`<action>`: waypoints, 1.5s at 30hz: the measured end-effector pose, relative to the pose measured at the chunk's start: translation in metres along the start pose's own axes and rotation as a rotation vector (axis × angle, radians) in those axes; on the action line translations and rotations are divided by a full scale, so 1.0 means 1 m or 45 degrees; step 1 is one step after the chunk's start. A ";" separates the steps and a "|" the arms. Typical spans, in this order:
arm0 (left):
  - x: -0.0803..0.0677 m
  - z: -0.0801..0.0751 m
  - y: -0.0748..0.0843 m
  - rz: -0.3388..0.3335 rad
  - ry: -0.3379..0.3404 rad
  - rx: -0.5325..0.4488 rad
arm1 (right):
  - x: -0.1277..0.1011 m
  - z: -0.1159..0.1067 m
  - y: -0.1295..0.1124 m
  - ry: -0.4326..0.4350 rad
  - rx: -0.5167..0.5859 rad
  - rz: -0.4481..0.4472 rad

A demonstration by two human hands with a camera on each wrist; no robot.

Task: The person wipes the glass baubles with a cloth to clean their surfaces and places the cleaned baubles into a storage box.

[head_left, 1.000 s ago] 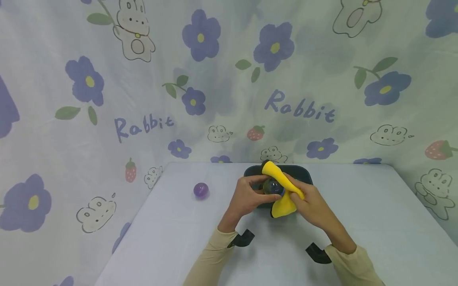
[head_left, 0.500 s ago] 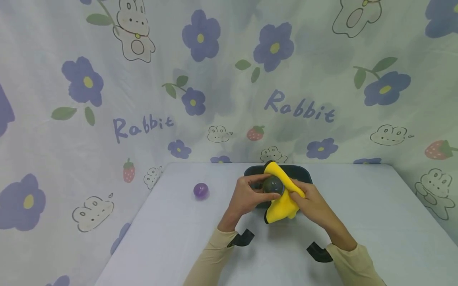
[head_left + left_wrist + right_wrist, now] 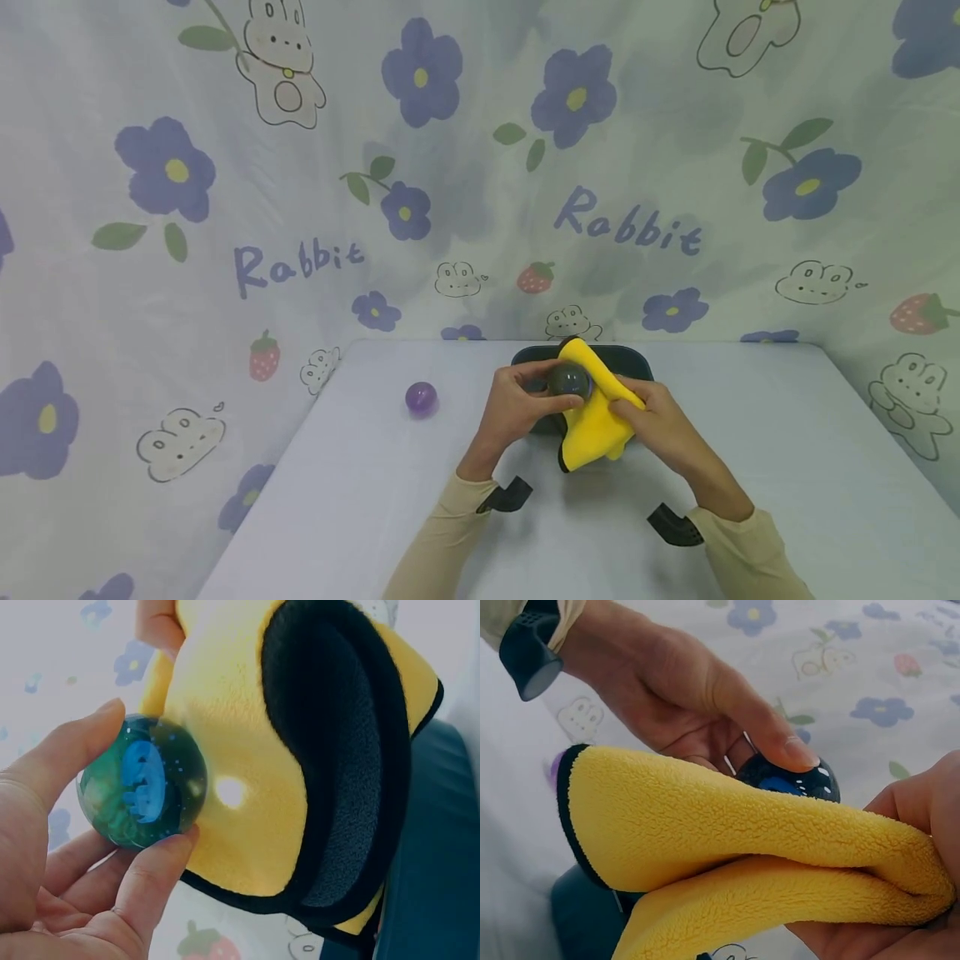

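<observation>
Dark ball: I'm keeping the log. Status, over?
Left hand holds dark ball. Right hand grips yellow cloth. Cloth partly hides ball in right wrist view.

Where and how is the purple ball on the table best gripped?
Likely pinch the purple ball across its middle, coming from above with the left hand once that releases the dark ball. The purple one is round, so an off-centre grip could roll it across the table; it sits apart from the dark container, so both flanks look reachable.
</observation>
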State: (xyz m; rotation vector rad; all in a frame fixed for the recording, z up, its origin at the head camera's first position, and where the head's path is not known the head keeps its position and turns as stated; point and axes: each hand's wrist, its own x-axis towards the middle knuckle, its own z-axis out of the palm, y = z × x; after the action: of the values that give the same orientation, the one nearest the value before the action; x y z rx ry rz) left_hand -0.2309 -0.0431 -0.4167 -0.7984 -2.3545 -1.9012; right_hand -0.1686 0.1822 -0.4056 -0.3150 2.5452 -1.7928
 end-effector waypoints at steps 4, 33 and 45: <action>0.001 0.001 -0.002 0.002 0.004 -0.010 | -0.001 -0.007 0.003 -0.007 0.047 0.004; 0.038 0.023 -0.026 -0.095 -0.095 0.005 | -0.012 -0.062 0.005 0.536 1.224 -0.242; 0.055 0.047 -0.057 -0.149 -0.119 0.016 | -0.006 -0.069 0.017 0.650 1.343 -0.265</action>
State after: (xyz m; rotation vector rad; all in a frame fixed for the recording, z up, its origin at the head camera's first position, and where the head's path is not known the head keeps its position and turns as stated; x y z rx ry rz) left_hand -0.2867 0.0128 -0.4634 -0.7816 -2.5185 -1.9304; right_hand -0.1739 0.2534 -0.3986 -0.0800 1.3734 -3.2587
